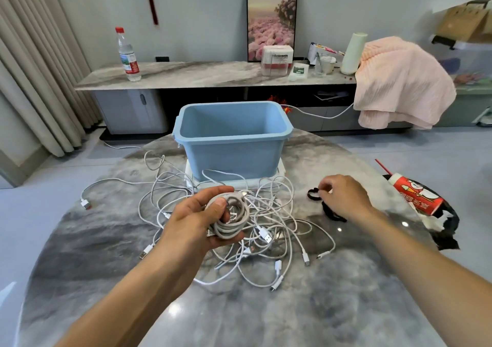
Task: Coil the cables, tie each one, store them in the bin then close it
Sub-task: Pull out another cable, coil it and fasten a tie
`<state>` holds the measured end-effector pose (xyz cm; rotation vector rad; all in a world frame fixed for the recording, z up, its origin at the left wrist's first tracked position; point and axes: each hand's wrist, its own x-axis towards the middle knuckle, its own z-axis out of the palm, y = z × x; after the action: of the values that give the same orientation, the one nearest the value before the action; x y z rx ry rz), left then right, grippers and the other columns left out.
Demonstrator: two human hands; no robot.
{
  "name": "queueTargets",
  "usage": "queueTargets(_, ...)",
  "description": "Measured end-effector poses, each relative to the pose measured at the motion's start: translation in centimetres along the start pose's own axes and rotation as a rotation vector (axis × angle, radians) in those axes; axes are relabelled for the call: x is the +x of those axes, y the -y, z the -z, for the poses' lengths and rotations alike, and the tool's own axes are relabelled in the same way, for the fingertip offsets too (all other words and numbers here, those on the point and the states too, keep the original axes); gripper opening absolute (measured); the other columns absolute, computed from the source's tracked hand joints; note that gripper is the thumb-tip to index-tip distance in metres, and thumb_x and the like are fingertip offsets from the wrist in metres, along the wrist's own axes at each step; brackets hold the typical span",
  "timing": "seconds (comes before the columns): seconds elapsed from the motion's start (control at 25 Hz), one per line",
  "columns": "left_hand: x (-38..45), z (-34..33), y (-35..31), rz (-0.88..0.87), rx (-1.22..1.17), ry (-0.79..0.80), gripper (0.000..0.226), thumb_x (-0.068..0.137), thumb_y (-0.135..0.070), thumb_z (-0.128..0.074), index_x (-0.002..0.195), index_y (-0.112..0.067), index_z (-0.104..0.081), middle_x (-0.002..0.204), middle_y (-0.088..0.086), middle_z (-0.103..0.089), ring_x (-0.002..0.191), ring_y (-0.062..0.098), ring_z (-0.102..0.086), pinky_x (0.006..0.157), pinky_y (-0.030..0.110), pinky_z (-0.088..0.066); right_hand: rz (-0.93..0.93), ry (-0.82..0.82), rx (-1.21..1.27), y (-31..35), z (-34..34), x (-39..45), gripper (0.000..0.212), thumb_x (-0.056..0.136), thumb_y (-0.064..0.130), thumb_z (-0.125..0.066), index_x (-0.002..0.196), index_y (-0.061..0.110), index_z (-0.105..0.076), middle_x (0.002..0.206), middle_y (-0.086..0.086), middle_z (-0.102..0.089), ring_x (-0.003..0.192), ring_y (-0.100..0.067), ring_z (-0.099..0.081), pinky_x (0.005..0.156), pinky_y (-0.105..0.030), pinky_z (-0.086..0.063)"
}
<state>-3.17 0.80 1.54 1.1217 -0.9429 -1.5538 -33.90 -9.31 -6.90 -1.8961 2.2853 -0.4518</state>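
You've got the coiled grey cable (231,217) clamped in your left hand (198,220) over the tangle of white cables (266,229) so it can't spring loose, right hand (343,200) pinching a black tie (314,195) off the table (346,293), blue bin (234,139) open behind.

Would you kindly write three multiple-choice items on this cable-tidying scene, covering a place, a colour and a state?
1. Where does the bin stand?
A. on the floor
B. on the table, beyond the loose cables
C. on the sideboard

2. What colour is the bin?
A. blue
B. red
C. green

3. What is the left hand doing?
A. resting flat
B. gripping a coiled cable
C. holding a bottle

Key:
1 B, it stands on the table behind the loose cables.
2 A, its walls are light blue.
3 B, its fingers curl round the coiled cable.
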Motion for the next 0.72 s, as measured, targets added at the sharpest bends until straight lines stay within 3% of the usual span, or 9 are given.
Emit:
queueTargets(0.16, 0.7, 0.3, 0.4, 0.014, -0.005, -0.001, 0.025, 0.092, -0.008, -0.053, 0.111, -0.004, -0.069, 0.065, 0.007, -0.052, 0.06, 0.017, -0.062, 0.076, 0.054, -0.059, 0.142, 0.055, -0.438, 0.1, -3.9, 2.0, 0.023, 0.096, 0.024, -0.049, 0.103, 0.017, -0.069, 0.11, -0.003, -0.067, 0.109, -0.028, -0.052, 0.085, -0.037, -0.041)
queueTargets(0.28, 0.7, 0.4, 0.3, 0.019, -0.011, 0.023, 0.035, 0.08, -0.016, -0.059, 0.111, -0.004, -0.069, 0.067, 0.007, -0.051, 0.062, 0.018, -0.061, 0.076, 0.053, -0.06, 0.188, -0.018, -0.396, -0.4, -5.6, 2.8, 0.021, 0.096, 0.023, -0.051, 0.101, 0.017, -0.071, 0.107, -0.002, -0.068, 0.106, -0.026, -0.05, 0.086, -0.038, -0.039)
queueTargets(0.32, 0.8, 0.4, 0.2, 0.017, -0.016, 0.027, 0.037, 0.078, -0.016, -0.059, 0.111, -0.004, -0.069, 0.067, 0.007, -0.051, 0.062, 0.018, -0.061, 0.075, 0.052, -0.06, 0.205, -0.055, -0.243, -0.4, -5.7, 3.0, 0.018, 0.096, 0.022, -0.055, 0.099, 0.016, -0.072, 0.103, -0.004, -0.07, 0.102, -0.027, -0.054, 0.085, -0.038, -0.042)
queueTargets(0.4, 1.0, 0.5, 0.2, 0.016, -0.03, 0.02, 0.037, 0.078, -0.016, -0.059, 0.111, -0.004, -0.069, 0.066, 0.008, -0.051, 0.061, 0.018, -0.06, 0.074, 0.052, -0.06, 0.112, -0.041, 0.298, 0.9, -4.4, 3.1, 0.007, 0.093, 0.015, -0.061, 0.093, 0.016, -0.068, 0.088, -0.006, -0.074, 0.087, -0.028, -0.063, 0.08, -0.04, -0.051)
queueTargets(0.52, 0.9, 0.6, -0.2, 0.012, -0.049, 0.01, 0.03, 0.087, -0.01, -0.056, 0.113, -0.004, -0.068, 0.066, 0.008, -0.05, 0.06, 0.018, -0.059, 0.075, 0.053, -0.06, 0.002, 0.044, 0.987, 5.3, 0.1, 2.1, 0.018, 0.096, 0.001, -0.056, 0.093, 0.017, -0.064, 0.071, -0.004, -0.069, 0.063, -0.019, -0.061, 0.07, -0.04, -0.053)
queueTargets(0.72, 0.3, 0.7, -0.8, 0.0, -0.072, 0.008, 0.024, 0.097, -0.005, -0.05, 0.114, -0.003, -0.066, 0.066, 0.007, -0.052, 0.059, 0.016, -0.061, 0.074, 0.05, -0.061, -0.007, 0.313, 1.469, 11.9, 6.6, -4.5, 0.015, 0.092, 0.001, -0.058, 0.097, 0.015, -0.062, 0.087, -0.006, -0.076, 0.068, -0.012, -0.068, 0.063, -0.025, -0.048)
